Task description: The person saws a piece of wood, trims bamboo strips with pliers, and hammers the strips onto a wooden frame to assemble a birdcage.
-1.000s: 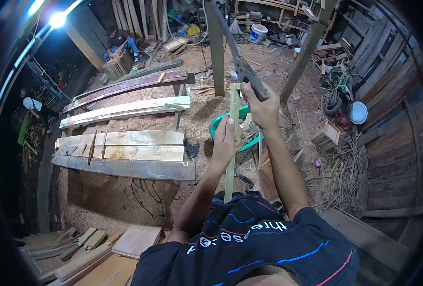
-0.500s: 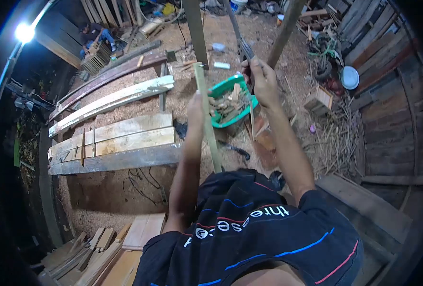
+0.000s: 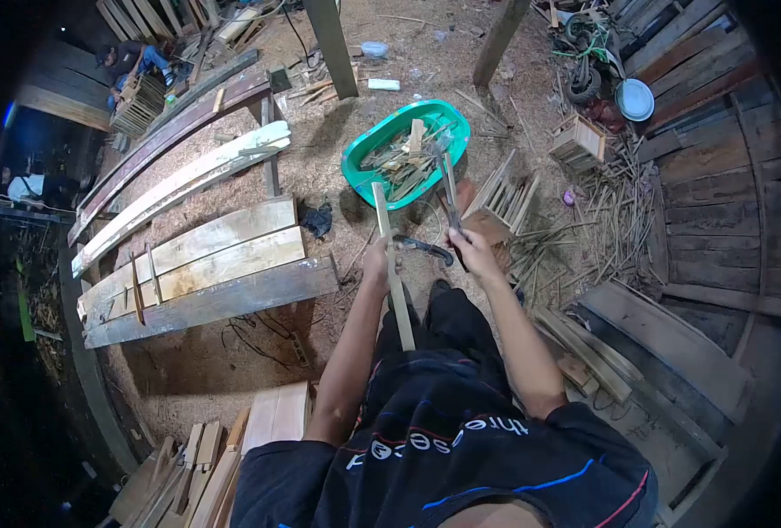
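Note:
My left hand (image 3: 378,266) is wrapped round a narrow wooden strip (image 3: 396,286), which stands roughly lengthwise in front of my body, its lower end near my waist. In my right hand (image 3: 477,255) is a long dark tool (image 3: 451,195), perhaps a large knife; its far end points toward the green tub. The green tub (image 3: 352,176), filled with wood scraps (image 3: 408,160), lies on the ground beyond both hands. A dark curved object (image 3: 427,250) shows between my hands; what it is I cannot tell.
Planks (image 3: 223,255) rest on a low bench at left. Two posts (image 3: 331,48) rise ahead. A small wooden crate (image 3: 579,143) and thin sticks lie at right. One person (image 3: 131,66) sits at the far left; another person (image 3: 31,187) is below them. Boards (image 3: 663,352) lie at lower right.
The view has tilted and shifted, showing more of the ground and my legs. My right hand has come down nearer my body with the tool. My left hand still holds the strip, now lower.

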### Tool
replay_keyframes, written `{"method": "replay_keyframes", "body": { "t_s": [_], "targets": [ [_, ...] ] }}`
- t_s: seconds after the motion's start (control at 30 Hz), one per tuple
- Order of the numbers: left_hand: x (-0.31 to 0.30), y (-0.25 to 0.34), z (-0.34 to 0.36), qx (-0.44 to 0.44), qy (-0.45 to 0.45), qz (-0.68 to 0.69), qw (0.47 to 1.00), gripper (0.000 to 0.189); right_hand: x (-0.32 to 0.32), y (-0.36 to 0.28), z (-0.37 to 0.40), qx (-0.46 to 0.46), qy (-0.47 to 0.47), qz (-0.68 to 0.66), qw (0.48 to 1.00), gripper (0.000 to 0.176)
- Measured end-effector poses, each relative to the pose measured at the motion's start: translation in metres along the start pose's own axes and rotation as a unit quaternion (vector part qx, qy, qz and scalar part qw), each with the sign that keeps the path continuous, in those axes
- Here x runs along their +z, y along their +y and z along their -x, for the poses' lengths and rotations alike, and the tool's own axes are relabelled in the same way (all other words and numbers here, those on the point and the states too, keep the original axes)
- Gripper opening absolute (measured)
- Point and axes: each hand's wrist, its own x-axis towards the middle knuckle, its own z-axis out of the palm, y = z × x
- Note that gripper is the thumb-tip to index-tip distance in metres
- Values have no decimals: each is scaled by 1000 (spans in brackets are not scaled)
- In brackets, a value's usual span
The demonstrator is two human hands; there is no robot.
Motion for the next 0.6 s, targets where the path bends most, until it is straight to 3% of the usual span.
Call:
{"method": "replay_keyframes", "body": {
  "t_s": [0.07,0.17,0.3,0.43,0.53,0.6],
  "targets": [
    [2,-2,-4,-27,18,-21,999,40,-3,18,3,34,19,48,998,35],
    [-9,-24,-32,-54,18,4,998,39,-5,46,0,93,13,-20,995,37],
    [-15,-58,-58,-86,57,25,994,37,-5,98,-12,217,35,-7,976,42],
    [-23,-87,-118,-95,79,-40,992,34,3,161,-46,251,46,-37,966,37],
    [-40,-130,-184,-93,88,-106,986,34,-4,227,-99,224,-1,123,967,37],
    [-46,-151,-234,-82,96,-118,985,36,-2,276,-141,185,-11,160,970,45]
  ]
}}
